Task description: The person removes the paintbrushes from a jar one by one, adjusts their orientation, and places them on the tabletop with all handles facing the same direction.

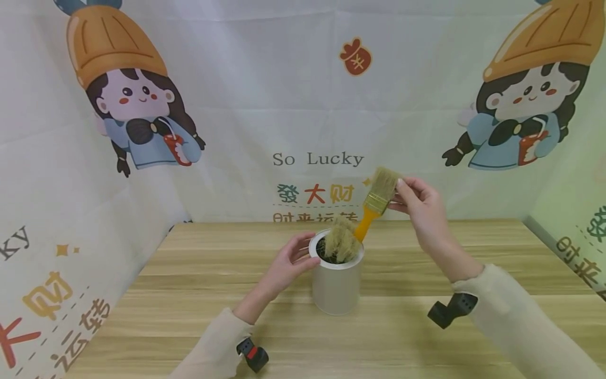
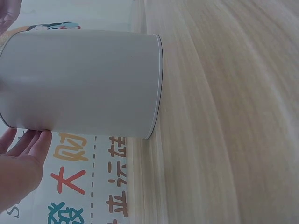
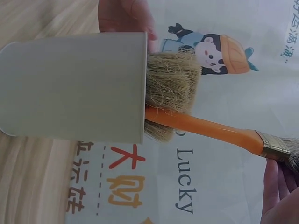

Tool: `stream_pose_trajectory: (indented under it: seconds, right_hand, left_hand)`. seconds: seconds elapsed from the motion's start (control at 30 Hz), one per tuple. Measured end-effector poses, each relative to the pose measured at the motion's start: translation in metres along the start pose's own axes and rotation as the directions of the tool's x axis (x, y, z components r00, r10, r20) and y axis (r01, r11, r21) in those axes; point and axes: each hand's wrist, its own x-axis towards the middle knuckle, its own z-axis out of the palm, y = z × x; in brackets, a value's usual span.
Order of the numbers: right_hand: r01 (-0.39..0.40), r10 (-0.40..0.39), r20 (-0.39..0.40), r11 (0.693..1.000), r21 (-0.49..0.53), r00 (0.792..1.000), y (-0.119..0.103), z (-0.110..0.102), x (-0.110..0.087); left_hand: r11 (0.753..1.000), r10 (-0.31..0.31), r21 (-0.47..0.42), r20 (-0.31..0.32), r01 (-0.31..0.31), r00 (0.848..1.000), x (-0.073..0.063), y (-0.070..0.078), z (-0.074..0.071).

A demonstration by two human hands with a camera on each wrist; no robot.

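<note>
A white cylindrical canister stands upright on the wooden table. My left hand holds it near the rim, thumb at the front and fingers on the far side. Tan bristle heads of other brushes stick up out of its mouth; their handles are hidden inside. With my right hand I pinch a paintbrush by its bristles, bristle end up. Its orange handle slants down past the metal ferrule, and the lower end is inside the canister mouth in the right wrist view.
The wooden tabletop reaches back to a printed cloth hung behind it, with cartoon figures and lettering. More of this cloth hangs at the left and right sides. Black camera mounts sit on both sleeved wrists.
</note>
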Motion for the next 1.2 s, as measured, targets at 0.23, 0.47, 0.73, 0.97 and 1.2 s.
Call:
stream_pose_trajectory:
  seconds: [0.23, 0.47, 0.73, 0.97, 1.2]
  right_hand:
    - [0.023, -0.023, -0.003, 1.000, 0.018, 1.000, -0.007, -0.003, 0.003]
    - [0.036, -0.036, -0.002, 0.997, 0.063, 0.999, -0.013, -0.009, 0.008]
    - [0.055, -0.057, 0.014, 0.994, 0.097, 0.998, -0.022, -0.016, 0.013]
    - [0.049, -0.052, 0.029, 0.993, 0.106, 0.998, -0.029, -0.024, 0.017]
    - [0.030, -0.036, 0.077, 0.997, 0.070, 0.996, -0.030, -0.030, 0.017]
  left_hand:
    - [1.000, -0.009, 0.006, -0.006, 0.009, 1.000, 0.000, -0.001, -0.001]
    - [1.000, -0.011, 0.012, -0.011, 0.011, 1.000, 0.001, -0.003, -0.001]
    - [1.000, -0.015, -0.010, -0.008, 0.014, 1.000, 0.001, -0.003, -0.001]
    - [1.000, -0.020, -0.008, -0.003, 0.020, 1.000, 0.001, -0.001, -0.001]
    - [1.000, -0.022, -0.007, 0.001, 0.022, 1.000, 0.002, -0.003, -0.002]
